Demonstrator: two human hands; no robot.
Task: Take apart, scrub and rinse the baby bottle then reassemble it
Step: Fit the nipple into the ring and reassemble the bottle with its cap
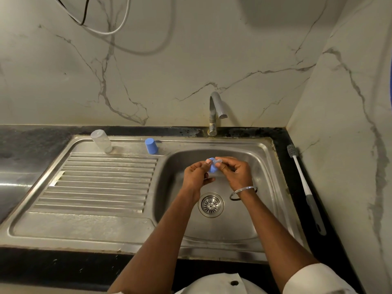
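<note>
One stainless steel sink (84, 228) with ribbed drainboard; one curved chrome tap (215, 111) behind. One white-and-grey bottle brush (305, 187) flat on the black counter (31, 141), right. On the sink's back rim, apart: one clear plastic bottle body (101, 141), mouth down; one blue cap (151, 146). Over the basin, two hands: left hand (196, 175) pinching one blue screw ring (211, 169), right hand (234, 171) pinching one clear silicone teat (218, 160) at it.
</note>
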